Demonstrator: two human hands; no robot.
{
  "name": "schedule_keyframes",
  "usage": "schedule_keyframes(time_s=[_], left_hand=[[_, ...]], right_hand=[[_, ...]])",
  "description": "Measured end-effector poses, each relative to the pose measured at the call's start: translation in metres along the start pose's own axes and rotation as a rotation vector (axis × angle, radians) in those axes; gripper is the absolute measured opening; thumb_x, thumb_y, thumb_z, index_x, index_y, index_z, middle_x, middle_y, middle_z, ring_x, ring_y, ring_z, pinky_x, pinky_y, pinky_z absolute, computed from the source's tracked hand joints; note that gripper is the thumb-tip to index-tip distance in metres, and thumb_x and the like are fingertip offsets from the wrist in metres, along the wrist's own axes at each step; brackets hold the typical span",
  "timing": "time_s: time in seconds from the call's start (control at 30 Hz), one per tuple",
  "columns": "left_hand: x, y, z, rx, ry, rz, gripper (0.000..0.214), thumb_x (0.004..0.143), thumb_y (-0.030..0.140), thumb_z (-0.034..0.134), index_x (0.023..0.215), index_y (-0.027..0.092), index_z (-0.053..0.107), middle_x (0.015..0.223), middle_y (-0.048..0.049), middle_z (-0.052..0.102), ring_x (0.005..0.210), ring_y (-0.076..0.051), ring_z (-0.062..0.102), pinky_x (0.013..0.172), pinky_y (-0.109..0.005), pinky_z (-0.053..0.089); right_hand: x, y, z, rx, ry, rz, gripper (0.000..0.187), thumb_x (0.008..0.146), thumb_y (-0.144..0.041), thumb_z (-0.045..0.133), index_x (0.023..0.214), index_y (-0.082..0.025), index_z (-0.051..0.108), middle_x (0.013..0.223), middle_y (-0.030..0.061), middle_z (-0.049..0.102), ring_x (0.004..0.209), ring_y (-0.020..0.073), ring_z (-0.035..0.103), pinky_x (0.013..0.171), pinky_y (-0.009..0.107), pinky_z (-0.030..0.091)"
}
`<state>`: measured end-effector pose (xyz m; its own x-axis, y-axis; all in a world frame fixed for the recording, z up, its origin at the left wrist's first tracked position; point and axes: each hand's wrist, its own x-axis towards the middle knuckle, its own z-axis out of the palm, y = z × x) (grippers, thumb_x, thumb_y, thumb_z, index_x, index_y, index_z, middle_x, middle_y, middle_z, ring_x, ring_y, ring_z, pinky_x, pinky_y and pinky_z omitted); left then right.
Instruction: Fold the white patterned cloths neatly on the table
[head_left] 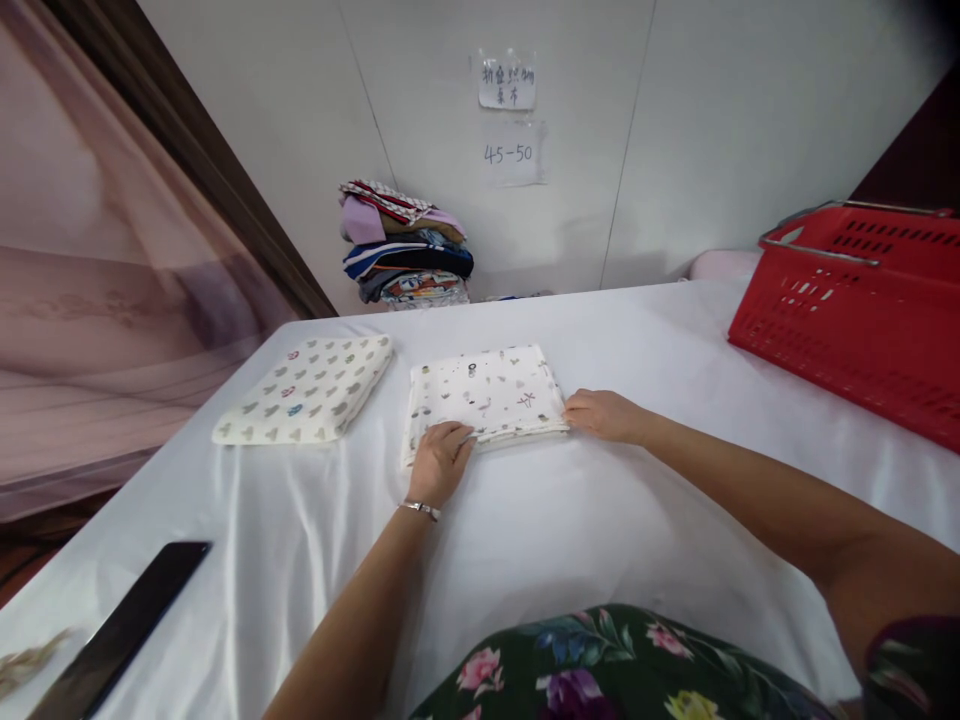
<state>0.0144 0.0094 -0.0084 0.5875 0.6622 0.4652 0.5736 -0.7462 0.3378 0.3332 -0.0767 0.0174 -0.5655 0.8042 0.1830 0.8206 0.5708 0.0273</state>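
In front of me a folded white cloth [487,390] with small printed figures lies flat on the white-covered table. My left hand [442,458] is at its near edge, left of the middle, with the fingers closed on the fabric layers. At the near right corner, my right hand [604,413] pinches the same cloth between thumb and fingers. To the left lies a second folded cloth [311,390], cream with grey-green printed shapes and a few coloured ones; neither hand touches it.
A red plastic basket [855,310] with metal handles stands at the right. Behind the table's far edge rises a pile of folded fabrics [405,245]. A dark flat object [124,625] lies at the near left. A sheer curtain [112,270] hangs along the left side.
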Motion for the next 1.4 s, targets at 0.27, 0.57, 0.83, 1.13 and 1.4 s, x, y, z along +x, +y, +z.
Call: schedule_keyframes(time_s=[0.27, 0.57, 0.83, 1.13, 1.4], left_hand=[[-0.001, -0.002, -0.001, 0.014, -0.011, 0.025, 0.021, 0.086, 0.029, 0.048, 0.099, 0.021, 0.063, 0.099, -0.0064, 0.062, 0.095, -0.021, 0.054, 0.086, -0.038, 0.044], [-0.006, -0.006, -0.006, 0.103, -0.024, 0.056, 0.023, 0.081, 0.025, 0.055, 0.103, 0.02, 0.06, 0.102, -0.0078, 0.06, 0.097, -0.023, 0.053, 0.084, -0.04, 0.044], [-0.005, -0.01, -0.01, 0.099, -0.071, 0.076, 0.024, 0.081, 0.022, 0.053, 0.104, 0.022, 0.06, 0.102, -0.0079, 0.061, 0.097, -0.023, 0.053, 0.084, -0.041, 0.045], [-0.006, -0.01, -0.016, 0.123, -0.094, 0.076, 0.024, 0.082, 0.016, 0.049, 0.102, 0.021, 0.062, 0.099, -0.0072, 0.062, 0.094, -0.022, 0.053, 0.081, -0.038, 0.046], [-0.013, -0.014, -0.023, 0.148, -0.092, 0.062, 0.022, 0.084, 0.018, 0.047, 0.099, 0.022, 0.063, 0.096, -0.0064, 0.063, 0.09, -0.022, 0.054, 0.078, -0.037, 0.046]], right_hand=[[0.0, -0.003, 0.0, 0.001, -0.028, -0.001, 0.019, 0.088, -0.019, 0.039, 0.089, -0.018, 0.058, 0.093, 0.0069, 0.057, 0.088, 0.0186, 0.047, 0.064, 0.028, 0.037], [0.005, 0.0, -0.001, -0.075, -0.07, -0.031, 0.02, 0.085, -0.01, 0.04, 0.083, -0.019, 0.058, 0.089, 0.0051, 0.057, 0.084, 0.0177, 0.046, 0.057, 0.025, 0.033], [0.01, -0.001, -0.006, -0.084, -0.04, 0.03, 0.019, 0.086, -0.014, 0.039, 0.084, -0.018, 0.057, 0.089, 0.0068, 0.057, 0.084, 0.0185, 0.047, 0.062, 0.027, 0.036], [0.004, -0.009, 0.006, 0.002, -0.02, 0.115, 0.02, 0.086, -0.019, 0.04, 0.089, -0.017, 0.059, 0.096, 0.0087, 0.059, 0.089, 0.0196, 0.05, 0.066, 0.029, 0.041], [0.0, -0.009, 0.01, 0.023, 0.025, 0.125, 0.025, 0.089, -0.022, 0.036, 0.09, -0.017, 0.061, 0.096, 0.009, 0.06, 0.089, 0.0196, 0.052, 0.067, 0.03, 0.043]])
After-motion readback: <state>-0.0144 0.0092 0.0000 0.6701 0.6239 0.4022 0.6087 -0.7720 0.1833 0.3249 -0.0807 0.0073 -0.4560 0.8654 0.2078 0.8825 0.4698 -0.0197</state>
